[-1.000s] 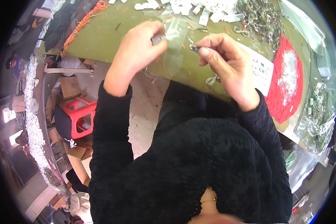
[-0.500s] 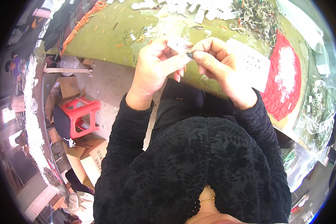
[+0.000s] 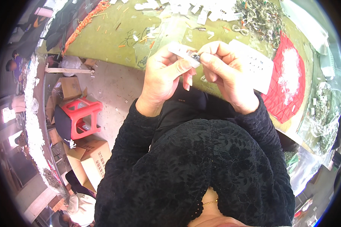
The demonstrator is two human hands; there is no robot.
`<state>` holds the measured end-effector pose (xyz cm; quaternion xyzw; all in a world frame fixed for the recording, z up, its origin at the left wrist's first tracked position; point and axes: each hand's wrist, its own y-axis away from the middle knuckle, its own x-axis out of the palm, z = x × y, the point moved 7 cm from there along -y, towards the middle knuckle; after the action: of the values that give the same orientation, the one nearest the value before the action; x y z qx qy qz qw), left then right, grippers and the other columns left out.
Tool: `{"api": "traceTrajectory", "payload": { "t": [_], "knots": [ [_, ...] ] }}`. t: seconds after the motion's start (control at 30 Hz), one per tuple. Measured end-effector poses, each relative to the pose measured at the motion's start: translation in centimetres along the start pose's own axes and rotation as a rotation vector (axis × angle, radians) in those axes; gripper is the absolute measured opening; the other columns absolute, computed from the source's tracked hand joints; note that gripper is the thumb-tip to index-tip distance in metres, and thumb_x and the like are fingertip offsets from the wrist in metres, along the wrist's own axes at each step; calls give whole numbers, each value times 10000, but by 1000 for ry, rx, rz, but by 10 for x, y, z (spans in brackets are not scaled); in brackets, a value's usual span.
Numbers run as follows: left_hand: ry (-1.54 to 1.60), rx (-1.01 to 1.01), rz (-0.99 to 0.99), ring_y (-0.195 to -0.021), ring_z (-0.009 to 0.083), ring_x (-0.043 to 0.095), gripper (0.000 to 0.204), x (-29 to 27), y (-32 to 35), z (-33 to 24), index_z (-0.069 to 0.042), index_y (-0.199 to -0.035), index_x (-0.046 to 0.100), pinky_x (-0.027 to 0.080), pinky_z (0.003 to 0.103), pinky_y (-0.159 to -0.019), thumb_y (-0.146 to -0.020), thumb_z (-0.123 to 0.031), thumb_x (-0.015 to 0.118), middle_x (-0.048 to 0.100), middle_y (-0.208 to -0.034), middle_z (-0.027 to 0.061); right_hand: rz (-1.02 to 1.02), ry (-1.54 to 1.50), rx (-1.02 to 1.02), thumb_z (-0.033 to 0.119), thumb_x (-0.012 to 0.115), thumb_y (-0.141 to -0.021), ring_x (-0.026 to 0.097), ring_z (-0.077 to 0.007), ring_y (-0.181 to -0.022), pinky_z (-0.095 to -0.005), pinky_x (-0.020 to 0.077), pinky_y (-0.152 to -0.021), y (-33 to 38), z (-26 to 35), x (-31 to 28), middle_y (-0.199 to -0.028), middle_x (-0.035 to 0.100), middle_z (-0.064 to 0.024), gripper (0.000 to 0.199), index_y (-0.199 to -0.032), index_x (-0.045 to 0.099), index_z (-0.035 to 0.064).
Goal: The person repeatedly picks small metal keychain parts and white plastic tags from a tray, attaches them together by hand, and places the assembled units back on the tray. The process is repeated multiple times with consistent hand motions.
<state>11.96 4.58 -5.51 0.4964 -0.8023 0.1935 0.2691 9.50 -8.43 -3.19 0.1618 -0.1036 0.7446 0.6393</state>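
Note:
My left hand (image 3: 155, 77) pinches a small white card (image 3: 180, 51) between thumb and fingers, above the table's near edge. At the card's right end shows a small dark, shiny piece (image 3: 195, 56), too small to name surely. My right hand (image 3: 231, 73) is closed, its thumb and forefinger pinched at that piece; whatever lies between the tips is hidden. Just right of this hand lies a white sheet (image 3: 259, 70) with rows of small dark marks.
On the green tabletop (image 3: 98, 41) are scattered orange bits, white tags (image 3: 216, 10) and a heap of metal clasps (image 3: 263, 24). A red quilted cloth (image 3: 271, 99) bears white material. An orange cord bundle (image 3: 83, 24), red stool (image 3: 76, 117) and cardboard boxes (image 3: 93, 166) are at left.
My left hand has shifted right and slightly down, tilting the card. The dark piece now shows more clearly at the card's end. My right hand stays pinched beside it, slightly lower and farther right.

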Motion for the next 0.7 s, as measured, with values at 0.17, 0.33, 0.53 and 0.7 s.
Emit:
{"api": "traceTrajectory", "payload": {
  "t": [0.17, 0.33, 0.53, 0.7],
  "knots": [
    [12, 9, 10, -557, 179, 607, 217, 0, 2, -2, 34, -1088, 609, 503, 268, -455, -896, -54, 659, 662, -820, 135, 3, 25, 85, 210, 631, -937, 414, -7, -623, -167, 313, -548, 0, -6, 1, -746, 535, 66, 162, -986, 627, 56],
    [38, 37, 54, -560, 181, 607, 217, 1, 1, -3, 40, -1088, 606, 506, 272, -459, -896, -48, 657, 657, -813, 132, -30, 54, 61, 194, 626, -941, 448, -16, -638, -169, 345, -565, 2, -5, 2, -783, 591, 50, 152, -999, 636, 53],
    [-30, 98, 15, -564, 165, 602, 225, 0, 0, -7, 25, -1088, 565, 505, 269, -458, -901, -62, 657, 648, -801, 120, 17, 436, -281, 69, 572, -969, 615, -85, -783, -240, 501, -726, 9, 9, 16, -862, 682, -44, 204, -1154, 641, 18],
    [-98, 83, -87, -538, 148, 569, 171, 0, 2, -4, 3, -1093, 539, 479, 263, -444, -933, -44, 580, 628, -789, 102, 17, 207, -253, 48, 576, -957, 597, -76, -743, -227, 486, -688, 7, 0, 17, -842, 651, -41, 192, -1143, 583, -1]
  ]
}}
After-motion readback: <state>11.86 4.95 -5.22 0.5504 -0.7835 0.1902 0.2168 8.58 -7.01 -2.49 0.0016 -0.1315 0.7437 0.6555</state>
